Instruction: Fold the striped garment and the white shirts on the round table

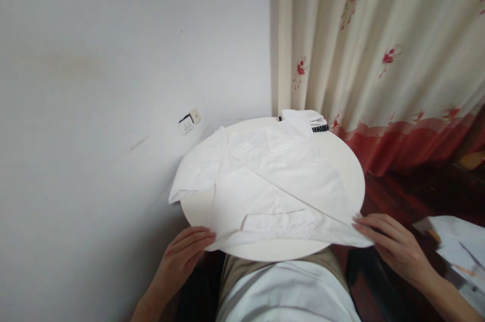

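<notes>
A white shirt (261, 180) lies spread over a round white table (273, 253), a sleeve (197, 165) hanging past the left edge. One panel is laid diagonally across it, with a folded band of cloth (278, 222) near the hem. At the near left corner, my left hand (184, 251) pinches the fabric between thumb and fingers. My right hand (396, 246) grips the opposite corner by the table's right side. Between the two hands the hem is stretched out.
Folded white cloth with black dotted trim (320, 128) sits at the table's back edge. A wall with a socket (186, 125) stands close on the left. Behind hangs a flowered curtain (364, 59). Blurred white papers or bags (460, 246) lie low at right.
</notes>
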`<move>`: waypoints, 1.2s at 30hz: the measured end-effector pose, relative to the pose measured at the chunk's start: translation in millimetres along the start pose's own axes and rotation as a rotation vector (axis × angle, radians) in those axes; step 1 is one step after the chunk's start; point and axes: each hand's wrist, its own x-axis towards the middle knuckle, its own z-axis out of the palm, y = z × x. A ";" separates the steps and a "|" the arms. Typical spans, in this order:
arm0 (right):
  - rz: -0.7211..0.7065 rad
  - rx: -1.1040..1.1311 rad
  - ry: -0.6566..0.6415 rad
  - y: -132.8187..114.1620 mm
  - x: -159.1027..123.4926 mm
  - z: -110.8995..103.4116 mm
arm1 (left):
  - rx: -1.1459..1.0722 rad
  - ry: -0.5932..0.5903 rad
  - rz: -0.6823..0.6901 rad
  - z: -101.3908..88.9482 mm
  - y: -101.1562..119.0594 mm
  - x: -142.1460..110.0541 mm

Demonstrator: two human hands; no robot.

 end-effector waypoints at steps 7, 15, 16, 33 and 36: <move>0.020 0.119 -0.026 -16.8 18.9 -36.8 | -0.051 0.049 0.017 -30.8 14.6 11.8; 0.003 0.200 -0.042 -16.7 39.6 -50.0 | -0.092 0.108 -0.021 -40.1 11.9 29.4; 0.004 0.208 -0.044 -16.6 41.8 -50.4 | -0.095 0.115 -0.029 -40.7 11.5 32.3; 0.168 0.484 -0.018 2.1 79.0 -49.2 | -0.338 0.215 -0.419 -33.3 -19.7 72.6; 0.302 0.488 0.029 13.0 92.8 -41.3 | -0.342 0.255 -0.513 -26.6 -34.9 85.2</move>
